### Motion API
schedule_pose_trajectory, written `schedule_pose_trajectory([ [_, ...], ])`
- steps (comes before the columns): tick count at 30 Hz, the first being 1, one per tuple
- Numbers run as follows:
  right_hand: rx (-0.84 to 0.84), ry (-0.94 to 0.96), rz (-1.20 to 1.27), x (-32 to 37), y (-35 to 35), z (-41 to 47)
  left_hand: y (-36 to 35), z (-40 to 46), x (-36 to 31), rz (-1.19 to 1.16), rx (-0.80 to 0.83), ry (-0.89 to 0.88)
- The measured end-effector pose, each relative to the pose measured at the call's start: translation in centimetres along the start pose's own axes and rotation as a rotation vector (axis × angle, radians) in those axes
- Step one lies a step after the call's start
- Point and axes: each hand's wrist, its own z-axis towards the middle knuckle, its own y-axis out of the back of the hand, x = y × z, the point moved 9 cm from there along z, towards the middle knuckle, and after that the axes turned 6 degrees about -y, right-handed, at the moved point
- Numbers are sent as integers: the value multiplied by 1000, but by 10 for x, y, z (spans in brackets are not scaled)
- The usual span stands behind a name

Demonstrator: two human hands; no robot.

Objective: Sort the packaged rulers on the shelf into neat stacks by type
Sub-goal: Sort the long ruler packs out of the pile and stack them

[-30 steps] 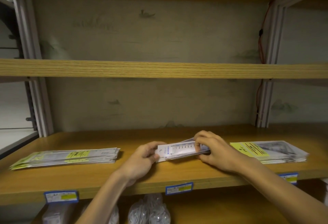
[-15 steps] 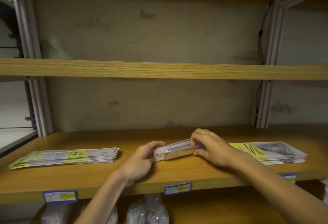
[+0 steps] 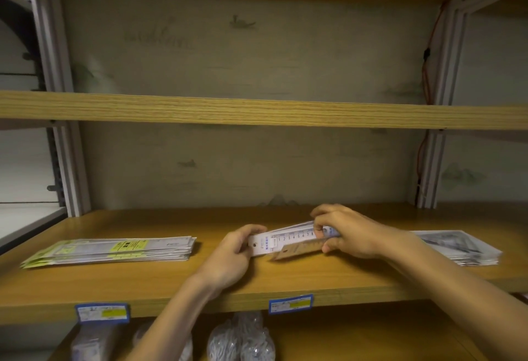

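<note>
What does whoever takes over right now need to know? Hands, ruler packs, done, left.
Left hand: grips the left end of a small bundle of ruler packs, mid shelf.
Right hand: grips the bundle's right end; a brownish ruler is fanned out below the white ones.
Done: left stack and right stack lie flat on the shelf.
Left: split the held bundle by type and set each type down neatly; matching piles cannot be told from here.
</note>
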Motion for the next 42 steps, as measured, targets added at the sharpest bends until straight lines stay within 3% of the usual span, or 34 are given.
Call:
schedule_pose_trajectory([
  [15, 99, -135, 123, 3, -15, 30, 0, -2, -4, -26, 5, 0],
  [20, 149, -115, 11, -1, -29, 41, -4, 0, -5, -22, 25, 19],
  [25, 12, -84, -182, 6, -46, 36, -8, 1, -8, -43, 15, 25],
  [33, -192, -37, -64, 16, -38, 12, 9, 4, -2, 160, -124, -37],
  [42, -367, -230, 83, -33, -22, -12, 7, 7, -3, 153, -145, -21],
])
